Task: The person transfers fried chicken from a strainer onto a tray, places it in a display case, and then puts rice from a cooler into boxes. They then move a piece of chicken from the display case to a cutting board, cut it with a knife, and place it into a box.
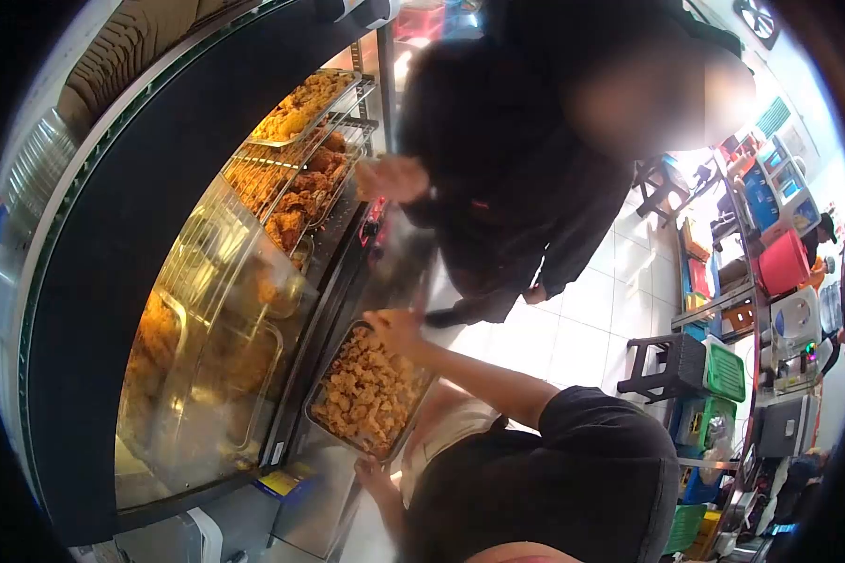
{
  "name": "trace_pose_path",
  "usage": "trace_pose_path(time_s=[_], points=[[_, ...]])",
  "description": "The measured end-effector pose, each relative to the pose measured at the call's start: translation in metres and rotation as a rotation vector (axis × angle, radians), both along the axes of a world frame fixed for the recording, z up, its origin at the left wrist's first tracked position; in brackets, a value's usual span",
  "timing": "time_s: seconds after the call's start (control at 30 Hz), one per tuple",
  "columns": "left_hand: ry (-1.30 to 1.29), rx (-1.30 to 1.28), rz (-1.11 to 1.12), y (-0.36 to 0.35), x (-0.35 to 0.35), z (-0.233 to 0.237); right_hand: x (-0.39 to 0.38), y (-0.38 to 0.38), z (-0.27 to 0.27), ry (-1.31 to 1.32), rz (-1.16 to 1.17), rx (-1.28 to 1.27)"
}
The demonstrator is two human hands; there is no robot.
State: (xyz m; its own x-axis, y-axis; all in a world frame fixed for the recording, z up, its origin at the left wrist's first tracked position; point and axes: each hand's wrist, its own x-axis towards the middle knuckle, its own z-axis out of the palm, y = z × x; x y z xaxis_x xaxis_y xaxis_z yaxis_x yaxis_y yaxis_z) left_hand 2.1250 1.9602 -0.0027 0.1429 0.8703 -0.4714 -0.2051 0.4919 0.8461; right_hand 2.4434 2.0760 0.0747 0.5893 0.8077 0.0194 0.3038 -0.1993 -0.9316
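A dark rectangular tray [345, 439] heaped with golden fried chicken pieces [366, 389] is between my two hands, beside the glass display case. My right hand [396, 330] holds the tray's far edge, fingers bent over the rim, with some fingertips hidden. At the near edge, my left hand [376, 479] grips the tray from below; its fingers are partly out of sight under the rim.
The display case [296, 450] at left holds fried chicken on wire racks [300, 178] and in metal trays. A person in black [498, 159] stands opposite, one hand [391, 178] near the racks. Black stools [662, 366] and crates [723, 369] stand to the right.
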Motion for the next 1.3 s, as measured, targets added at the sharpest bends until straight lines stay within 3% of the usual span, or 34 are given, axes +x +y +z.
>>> trace_pose_path(time_s=[0.13, 0.2, 0.27, 0.3, 0.37, 0.43, 0.47, 0.5, 0.53, 0.6, 0.63, 0.7, 0.83, 1.3], points=[[0.047, -0.009, -0.015, 0.002, -0.007, -0.014, 0.012, -0.033, -0.017, 0.421, -0.244, -0.122], [0.01, -0.04, -0.008, 0.001, -0.008, -0.011, 0.036, -0.033, -0.083, -0.301, 0.251, -0.478], [0.03, -0.02, -0.043, 0.002, -0.01, -0.015, 0.046, -0.037, -0.118, -0.12, 0.391, -0.498], [0.07, 0.016, -0.086, 0.004, -0.015, -0.024, 0.043, -0.043, -0.122, 0.418, 0.259, -0.327], [0.163, 0.068, -0.145, 0.005, -0.026, -0.037, 0.045, -0.051, -0.127, 0.67, 0.188, -0.193], [0.267, 0.108, -0.206, 0.006, -0.029, -0.037, 0.046, -0.046, -0.126, 0.129, 0.281, -0.342], [0.35, 0.071, -0.146, 0.0, -0.015, -0.007, 0.047, -0.045, -0.121, 0.191, 0.308, -0.381], [0.527, 0.164, -0.238, 0.002, -0.024, -0.03, 0.052, -0.043, -0.115, 0.257, 0.321, -0.415], [0.606, 0.226, -0.299, 0.007, -0.029, -0.042, 0.055, -0.044, -0.137, 0.173, 0.27, -0.304], [0.626, 0.31, -0.404, 0.017, -0.019, -0.051, 0.061, -0.025, -0.173, -0.172, 0.398, -0.279], [0.628, 0.34, -0.45, 0.023, -0.008, -0.053, 0.057, -0.016, -0.186, -0.287, 0.344, -0.384], [0.606, 0.381, -0.547, 0.028, 0.016, -0.053, 0.066, 0.023, -0.258, -0.354, 0.279, -0.388], [0.565, 0.408, -0.676, 0.03, 0.049, -0.052, 0.052, -0.027, -0.177, -0.069, 0.25, -0.297], [0.536, 0.376, -0.781, 0.039, 0.075, -0.058, 0.031, -0.062, -0.125, 0.089, 0.161, -0.268]])
